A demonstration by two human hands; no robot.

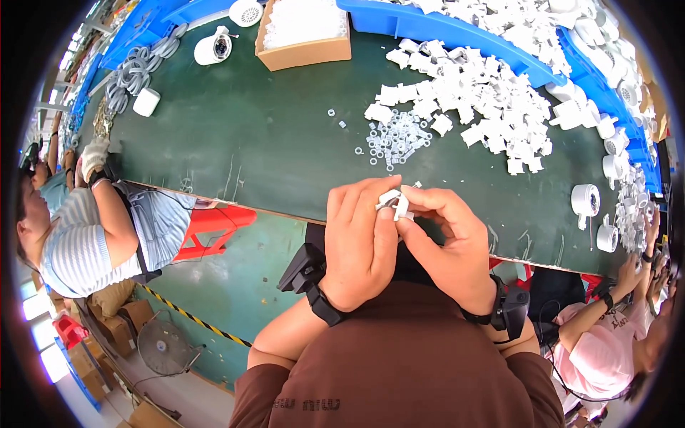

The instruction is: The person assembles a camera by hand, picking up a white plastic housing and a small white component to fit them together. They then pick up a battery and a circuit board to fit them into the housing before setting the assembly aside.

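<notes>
I see both hands — left hand (360,242) and right hand (446,246) — with fingers clamped on one white plastic piece (393,203); clear rings (396,139) lie beyond the fingers.

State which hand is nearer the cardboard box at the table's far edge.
Left. The left hand lies below the cardboard box, almost in line with it; the right hand sits farther to the right.

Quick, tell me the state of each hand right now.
Left hand: closed on the white part.
Right hand: fingers pinching the same part.
</notes>
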